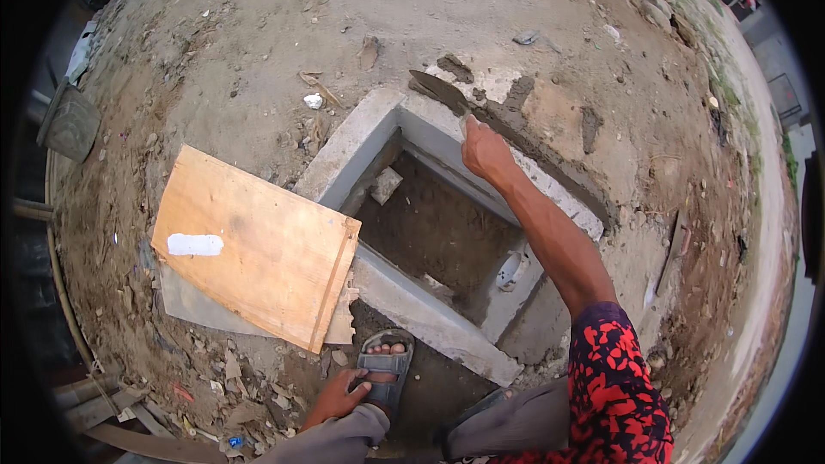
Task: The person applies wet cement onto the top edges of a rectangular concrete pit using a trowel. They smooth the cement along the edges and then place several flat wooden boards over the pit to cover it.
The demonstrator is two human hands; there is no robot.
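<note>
My right hand [487, 153] grips a trowel [436, 91], its blade over wet mortar [533, 137] along the outer far-right edge of a square concrete pit [378, 279]. The pit has dirt inside, a loose pale chunk [386, 186] and a small white fitting [510, 271] at its right side. My left hand [346, 393] rests low by my left leg and sandaled foot [384, 365], holding nothing, fingers loosely apart. A plywood board [253, 232] lies over a grey sheet [198, 301] at the pit's left.
A grey bucket [70, 125] stands at the far left near bamboo poles [73, 391]. Pebbles and scraps litter the dirt. A thin bar [672, 253] lies right of the pit. A pale path [739, 137] curves along the right, with rubble [662, 9] beside it.
</note>
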